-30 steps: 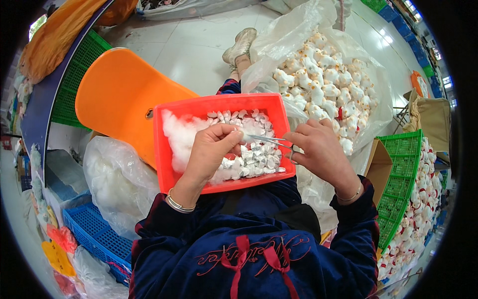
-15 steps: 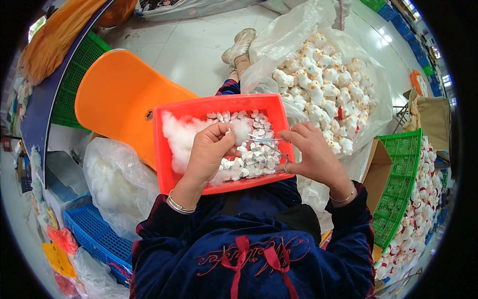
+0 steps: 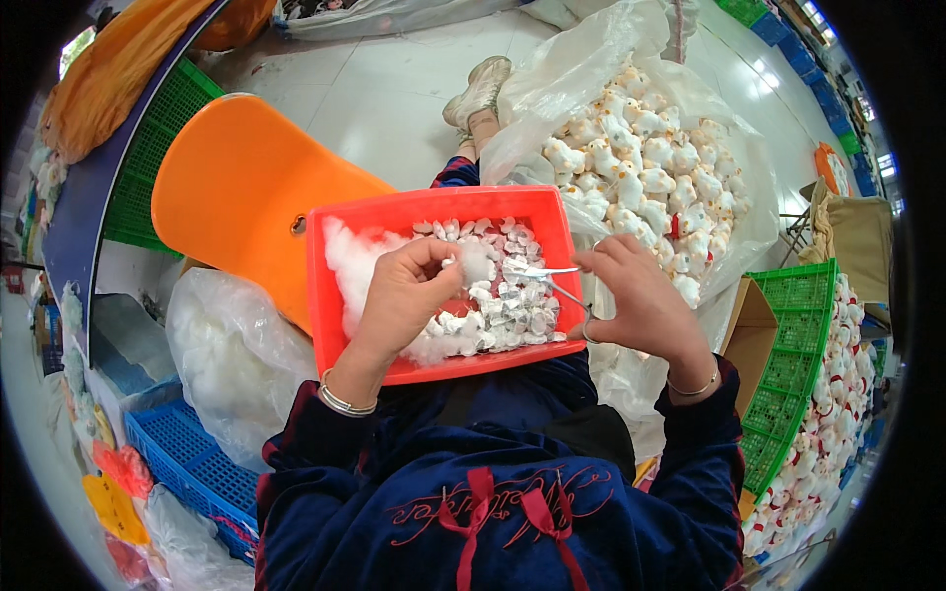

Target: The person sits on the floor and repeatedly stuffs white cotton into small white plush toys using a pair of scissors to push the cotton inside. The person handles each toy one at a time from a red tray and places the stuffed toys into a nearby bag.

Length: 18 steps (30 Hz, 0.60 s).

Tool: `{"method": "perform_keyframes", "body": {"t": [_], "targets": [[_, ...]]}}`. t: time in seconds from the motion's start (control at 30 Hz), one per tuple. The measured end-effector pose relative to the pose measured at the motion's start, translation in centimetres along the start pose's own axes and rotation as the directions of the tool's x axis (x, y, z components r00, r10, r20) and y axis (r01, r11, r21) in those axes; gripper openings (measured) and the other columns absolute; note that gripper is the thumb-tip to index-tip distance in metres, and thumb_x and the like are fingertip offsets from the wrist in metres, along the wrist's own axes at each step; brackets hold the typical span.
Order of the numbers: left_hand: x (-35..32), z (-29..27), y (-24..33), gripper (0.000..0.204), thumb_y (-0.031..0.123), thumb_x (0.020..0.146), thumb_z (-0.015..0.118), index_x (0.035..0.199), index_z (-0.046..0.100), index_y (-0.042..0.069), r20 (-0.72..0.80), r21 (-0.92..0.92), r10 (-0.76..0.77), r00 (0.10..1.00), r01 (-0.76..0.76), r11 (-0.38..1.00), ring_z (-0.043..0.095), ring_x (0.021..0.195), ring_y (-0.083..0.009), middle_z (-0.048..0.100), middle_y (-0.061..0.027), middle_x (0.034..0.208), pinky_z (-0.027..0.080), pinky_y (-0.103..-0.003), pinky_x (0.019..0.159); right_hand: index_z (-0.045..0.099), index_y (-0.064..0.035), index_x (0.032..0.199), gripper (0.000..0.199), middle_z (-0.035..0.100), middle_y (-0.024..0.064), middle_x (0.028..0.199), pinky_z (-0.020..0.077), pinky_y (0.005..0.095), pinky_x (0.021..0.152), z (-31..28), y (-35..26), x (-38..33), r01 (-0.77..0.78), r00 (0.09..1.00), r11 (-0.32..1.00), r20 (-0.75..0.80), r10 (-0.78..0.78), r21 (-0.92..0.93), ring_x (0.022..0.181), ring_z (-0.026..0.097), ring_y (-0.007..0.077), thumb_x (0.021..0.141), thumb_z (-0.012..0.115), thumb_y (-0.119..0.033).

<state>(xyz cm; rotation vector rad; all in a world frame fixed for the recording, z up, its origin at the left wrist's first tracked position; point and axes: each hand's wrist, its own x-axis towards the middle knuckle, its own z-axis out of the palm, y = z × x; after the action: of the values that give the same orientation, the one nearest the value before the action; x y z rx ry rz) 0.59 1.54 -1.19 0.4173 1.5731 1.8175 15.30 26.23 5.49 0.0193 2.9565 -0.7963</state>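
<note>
Head view: your left hand (image 3: pixel 419 291) is pinched narrow, with a little white piece (image 3: pixel 450 263) between the thumb and fingertips. A soft white puff (image 3: pixel 479 260) is right beside those fingertips, but I cannot tell if the two are joined. Your right hand (image 3: pixel 636 300) is holding a silver scissor-handled tool (image 3: pixel 541 273), with the fingers and thumb spread so its handles stand apart. The thin end of the tool points left, toward the puff; I cannot tell if its tips touch anything. Both hands are over a red tub (image 3: pixel 443 371) that sits on your lap. Inside the tub, fluffy white stuffing (image 3: pixel 353 258) is heaped on the left, and lots of small white pieces (image 3: pixel 512 313) are spread on the right and near the front. An orange plastic seat (image 3: pixel 256 202) is past the tub, to the left. Below the seat is a clear bag (image 3: pixel 232 345) with white fluff in it, next to a blue basket (image 3: pixel 197 458). Over on the right, a big see-through sack (image 3: pixel 572 69) holds a pile of small white plush toys (image 3: pixel 641 177) with orange spots. A brown cardboard box (image 3: pixel 751 325) stands next to a green crate (image 3: pixel 788 364).
</note>
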Motion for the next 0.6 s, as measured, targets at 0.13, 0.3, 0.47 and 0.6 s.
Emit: {"method": "perform_keyframes", "body": {"t": [0.13,0.3,0.47,0.6], "targets": [[-0.4,0.3,0.6,0.014,0.007,0.094,0.071,0.106,0.073,-0.001,-0.009,0.225,0.041,0.999,-0.038,0.974,0.056,0.068,-0.0001,0.067,0.0032,0.078,0.042,-0.018,0.059,0.070,-0.0091,0.121,0.052,0.067,0.0072,0.104,0.0426,0.0432,0.094,0.9,0.0,0.2,0.065,0.996,0.995,-0.067,-0.060,0.077,0.108,0.059,0.0284,0.075,0.085,-0.029],[-0.3,0.0,0.2,0.018,0.009,0.095,0.072,0.110,0.074,-0.002,-0.023,0.160,0.049,0.999,-0.045,0.986,0.060,0.069,-0.0020,0.070,0.0004,0.080,0.046,-0.019,0.060,0.073,-0.0103,0.115,0.043,0.066,0.0056,0.095,0.0411,0.0421,0.085,0.4,-0.4,0.3,-0.001,0.995,1.000,0.095,0.002,-0.008,0.099,0.061,0.0272,0.076,0.083,-0.027],[-0.1,0.5,1.1,0.018,0.007,0.096,0.071,0.109,0.074,-0.004,0.037,0.089,-0.042,0.998,0.038,0.995,0.069,0.078,-0.0089,0.075,-0.0063,0.092,0.055,-0.022,0.070,0.074,-0.0117,0.110,0.035,0.065,0.0050,0.090,0.0400,0.0419,0.081,0.0,-0.7,0.5,0.041,0.994,0.998,0.104,-0.035,-0.051,0.095,0.062,0.0262,0.079,0.081,-0.026],[-0.2,0.2,0.9,0.015,0.007,0.098,0.067,0.107,0.073,-0.004,0.069,0.107,-0.101,0.992,0.093,0.990,0.071,0.080,-0.0111,0.075,-0.0084,0.097,0.058,-0.024,0.071,0.072,-0.0107,0.113,0.041,0.066,0.0060,0.098,0.0417,0.0425,0.085,-0.1,-1.0,0.9,0.043,0.989,0.994,0.148,-0.029,-0.096,0.102,0.061,0.0273,0.076,0.083,-0.025]]}}
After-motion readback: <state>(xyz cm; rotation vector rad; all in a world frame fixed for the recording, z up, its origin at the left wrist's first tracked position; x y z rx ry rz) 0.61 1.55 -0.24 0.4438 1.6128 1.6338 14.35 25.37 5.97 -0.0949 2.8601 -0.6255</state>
